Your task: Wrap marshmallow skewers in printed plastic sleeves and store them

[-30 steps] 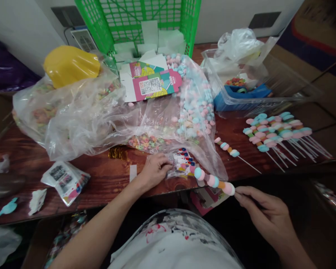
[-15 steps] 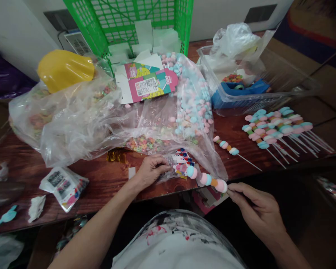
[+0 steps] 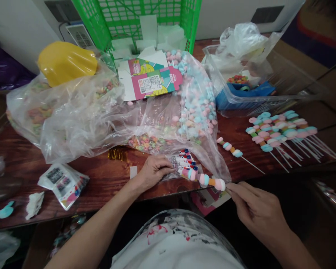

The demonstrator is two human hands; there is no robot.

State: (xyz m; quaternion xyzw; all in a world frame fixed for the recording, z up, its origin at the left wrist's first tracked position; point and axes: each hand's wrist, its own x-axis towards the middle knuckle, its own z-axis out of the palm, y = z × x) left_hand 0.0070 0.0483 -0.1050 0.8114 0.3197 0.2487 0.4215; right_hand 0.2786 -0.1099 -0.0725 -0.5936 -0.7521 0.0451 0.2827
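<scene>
My right hand (image 3: 253,203) pinches the stick end of a marshmallow skewer (image 3: 204,179), with pink, white and blue marshmallows and orange rings along it. The skewer points left, and its far end is at the mouth of a small clear printed plastic bag (image 3: 184,160), at least partly inside. My left hand (image 3: 155,171) is closed on the left edge of that bag at the table's front edge. Behind it lies a large clear bag (image 3: 148,116) with colourful cereal rings and marshmallows. One finished-looking skewer (image 3: 231,148) lies right of the bag.
More marshmallow skewers (image 3: 280,129) lie in a pile at the right. Behind them stands a clear plastic tub (image 3: 240,99). A green crate (image 3: 190,33) is at the back, and a flattened printed box (image 3: 154,84) lies before it. Flat printed bags (image 3: 63,183) are stacked at the left.
The skewer has moved a little left, its far end further into the small bag, with my right hand following. My left hand keeps its hold. The view has shifted slightly.
</scene>
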